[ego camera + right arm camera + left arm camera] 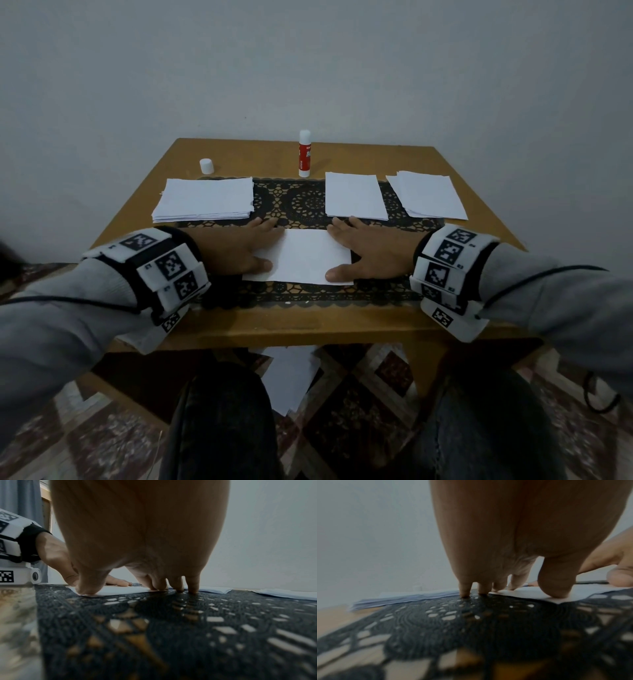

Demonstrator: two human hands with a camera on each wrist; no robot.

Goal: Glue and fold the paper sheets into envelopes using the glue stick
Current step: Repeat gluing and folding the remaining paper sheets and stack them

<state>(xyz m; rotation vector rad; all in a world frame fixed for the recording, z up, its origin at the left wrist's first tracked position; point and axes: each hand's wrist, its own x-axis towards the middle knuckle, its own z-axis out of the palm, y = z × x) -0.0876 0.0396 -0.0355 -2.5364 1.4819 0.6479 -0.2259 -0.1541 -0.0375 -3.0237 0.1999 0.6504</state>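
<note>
While the white folded paper sheet (310, 255) lies flat on the black lace mat (308, 202) at the near middle of the wooden bench (144, 192), it is pinned at both ends by flat, spread hands. The left hand (236, 245) rests with straight fingers on its left edge, thumb down on the near corner; the right hand (371, 248) mirrors this on the right edge. Nothing is gripped by either.

The step in hand is judged to be the pressing of a fold or glued seam. It would be done well if even pressure were run outward along the edges, with the corners kept aligned so that the layers are not skewed.

No containers are seen. A thick stack of white sheets (205, 200) is set to the far left, two thinner white piles (354, 200) (428, 198) to the far right. The red-and-white glue stick (304, 154) stands upright behind the mat, its white cap (206, 165) apart to the left.
</note>
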